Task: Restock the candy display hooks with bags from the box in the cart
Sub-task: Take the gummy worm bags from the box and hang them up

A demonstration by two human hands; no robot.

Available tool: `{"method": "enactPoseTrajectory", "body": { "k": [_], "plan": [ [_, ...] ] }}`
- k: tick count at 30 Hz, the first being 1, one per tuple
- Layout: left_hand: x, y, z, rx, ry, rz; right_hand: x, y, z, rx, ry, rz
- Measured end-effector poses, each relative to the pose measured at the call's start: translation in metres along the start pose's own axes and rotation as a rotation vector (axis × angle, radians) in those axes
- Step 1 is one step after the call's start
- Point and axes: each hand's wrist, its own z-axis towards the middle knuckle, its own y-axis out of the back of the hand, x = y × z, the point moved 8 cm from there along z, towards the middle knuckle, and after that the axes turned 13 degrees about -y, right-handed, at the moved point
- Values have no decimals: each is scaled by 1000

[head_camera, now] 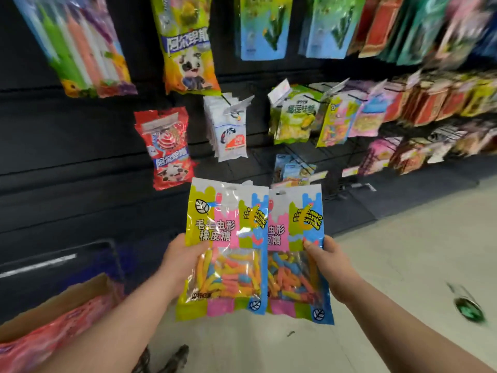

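Multicoloured plastic gummy-worm bag (224, 238) in your left hand (180, 261), fingers (200, 250) curled round its edge | matching second bag (298, 254) partly behind it, pinched by your right hand (329, 267) | both upright before black display wall (67, 146).

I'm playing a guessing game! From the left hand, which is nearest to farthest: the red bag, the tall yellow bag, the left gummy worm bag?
1. Left gummy worm bag, held in the left hand.
2. Red bag, hanging above the hand.
3. Tall yellow bag, hanging highest on the wall.
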Motion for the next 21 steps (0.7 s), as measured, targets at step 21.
{"method": "enactPoseTrajectory", "body": {
  "k": [21],
  "plan": [
    [-49,-265,58,402,-89,2,42,221,19,-284,54,334]
  ]
}}
